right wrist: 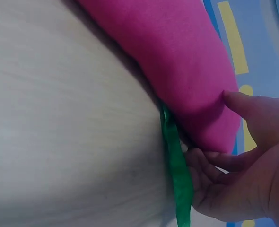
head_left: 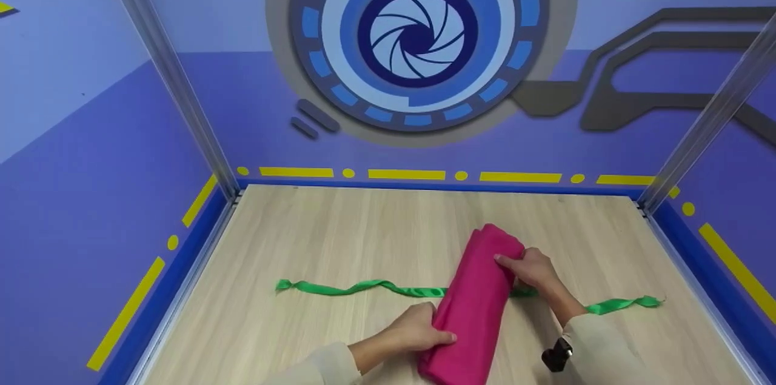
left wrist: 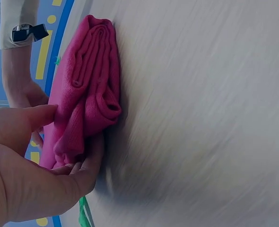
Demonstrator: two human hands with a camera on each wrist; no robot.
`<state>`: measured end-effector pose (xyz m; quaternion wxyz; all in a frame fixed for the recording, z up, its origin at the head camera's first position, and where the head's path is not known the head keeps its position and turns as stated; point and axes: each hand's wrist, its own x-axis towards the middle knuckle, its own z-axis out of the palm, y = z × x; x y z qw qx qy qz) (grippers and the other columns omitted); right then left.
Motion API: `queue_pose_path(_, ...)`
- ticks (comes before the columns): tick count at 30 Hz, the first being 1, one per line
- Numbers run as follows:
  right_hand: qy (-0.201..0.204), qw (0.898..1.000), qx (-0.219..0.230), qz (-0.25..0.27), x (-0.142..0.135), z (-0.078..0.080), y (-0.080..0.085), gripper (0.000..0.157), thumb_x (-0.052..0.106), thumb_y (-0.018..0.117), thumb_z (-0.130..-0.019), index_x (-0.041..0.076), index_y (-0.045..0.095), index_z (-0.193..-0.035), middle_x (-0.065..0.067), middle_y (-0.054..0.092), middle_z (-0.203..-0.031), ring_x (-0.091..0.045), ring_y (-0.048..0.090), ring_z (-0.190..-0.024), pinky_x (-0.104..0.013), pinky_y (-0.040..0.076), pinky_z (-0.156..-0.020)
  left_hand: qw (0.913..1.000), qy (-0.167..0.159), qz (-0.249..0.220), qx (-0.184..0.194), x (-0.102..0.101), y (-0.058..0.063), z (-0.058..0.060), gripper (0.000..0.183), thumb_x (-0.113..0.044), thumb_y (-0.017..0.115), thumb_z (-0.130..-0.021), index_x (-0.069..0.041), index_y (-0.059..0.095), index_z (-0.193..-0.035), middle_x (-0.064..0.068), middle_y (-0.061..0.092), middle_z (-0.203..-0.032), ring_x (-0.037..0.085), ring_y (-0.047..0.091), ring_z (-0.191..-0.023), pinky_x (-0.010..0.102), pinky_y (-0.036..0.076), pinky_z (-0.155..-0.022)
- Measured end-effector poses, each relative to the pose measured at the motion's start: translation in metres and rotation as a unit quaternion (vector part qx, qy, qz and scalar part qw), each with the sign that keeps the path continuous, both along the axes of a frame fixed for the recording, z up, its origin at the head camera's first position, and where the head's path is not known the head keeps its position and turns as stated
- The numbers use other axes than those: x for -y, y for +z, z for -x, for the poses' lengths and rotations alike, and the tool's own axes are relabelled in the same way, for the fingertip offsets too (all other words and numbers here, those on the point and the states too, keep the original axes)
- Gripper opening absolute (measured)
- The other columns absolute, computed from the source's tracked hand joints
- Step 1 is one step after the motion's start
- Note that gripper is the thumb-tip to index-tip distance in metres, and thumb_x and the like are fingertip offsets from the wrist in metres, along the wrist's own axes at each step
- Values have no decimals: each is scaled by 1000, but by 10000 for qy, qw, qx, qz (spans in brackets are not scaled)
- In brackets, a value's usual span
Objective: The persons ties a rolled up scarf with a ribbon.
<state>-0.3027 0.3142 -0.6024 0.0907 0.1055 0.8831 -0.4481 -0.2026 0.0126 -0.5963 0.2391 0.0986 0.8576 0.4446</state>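
Leftmost trails the green ribbon [head_left: 424,292]; then my left hand [head_left: 412,329] pinches the near end of the pink cloth roll [head_left: 473,306], which crosses over it — my right hand [head_left: 536,267] grips the far end. I'd call this positioning; next seems to want an even, gentle release.

"Where did the head view look from?"
"High up, forward and down: wall [head_left: 418,39] at twelve o'clock, table [head_left: 339,239] at six."
"The wrist views?"
"Close; both shared the pink roll [head_left: 470,312], left's ten o'clock, right's one."
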Motion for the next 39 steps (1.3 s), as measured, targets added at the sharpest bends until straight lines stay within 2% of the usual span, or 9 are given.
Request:
queue_pose_path(2,12,9998,-160,-129,4,-2,0,48,38,74,-99,-9,64,-96,-14,66,-75,-21,64,-67,-33,53,-61,10000,31,38,-46,-1,0,0,34,-30,86,-90,-9,62,-102,0,61,-87,14,59,-78,33,50,-73)
queue_pose_path(4,51,9994,-287,-188,8,-3,0,54,33,73,-100,-16,58,-118,-26,69,-99,-31,69,-88,-40,58,-77,9999,50,68,-116,-2,-1,0,34,-29,86,-89,-8,62,-101,0,61,-87,14,59,-79,34,51,-74)
queue_pose_path(7,125,9988,-413,-214,14,-4,0,67,26,69,-101,-22,42,-140,-39,59,-130,-46,63,-117,-52,54,-98,9998,73,94,-134,-4,-2,0,32,-28,85,-90,-8,62,-100,0,60,-88,14,59,-79,33,52,-74)
queue_pose_path(10,96,9990,-428,-119,18,-2,0,70,20,65,-102,-21,33,-148,-42,51,-141,-52,55,-129,-58,49,-106,9999,79,20,-121,-7,-2,1,29,-25,82,-90,-8,62,-101,0,61,-89,13,59,-78,32,52,-73)
queue_pose_path(15,-24,9987,-510,-25,23,1,0,62,15,60,-102,-18,35,-149,-41,51,-140,-51,55,-129,-57,51,-103,9996,47,-294,4,-11,-2,2,23,-19,78,-90,-10,63,-106,-1,63,-91,12,63,-77,29,54,-71)
queue_pose_path(22,-407,9949,-818,431,27,4,7,30,11,63,-102,-7,50,-122,-29,59,-121,-39,61,-108,-44,57,-80,9976,-32,-691,85,-9,3,2,24,-14,75,-90,-10,65,-112,-2,66,-93,11,66,-77,28,56,-72)
queue_pose_path(31,-535,9878,-960,1106,35,9,25,30,9,65,-104,-3,51,-127,-19,57,-114,-32,58,-105,-38,52,-82,9965,-42,-838,58,-13,17,-8,35,-19,75,-90,-9,61,-121,-2,64,-104,10,65,-91,32,56,-83)
queue_pose_path(35,-362,9863,-1182,1091,41,12,28,25,10,65,-104,-2,54,-123,-19,59,-113,-31,58,-104,-36,51,-83,9966,-115,-812,-14,-17,21,-13,35,-20,77,-90,-9,61,-118,-2,64,-104,10,62,-94,32,54,-87)
queue_pose_path(39,-180,9849,-1383,1030,49,13,28,22,10,66,-104,-2,56,-119,-17,61,-109,-28,59,-99,-33,50,-80,9955,-188,-918,167,-18,20,-17,38,-19,77,-90,-10,60,-122,-2,65,-107,10,62,-98,34,54,-92)
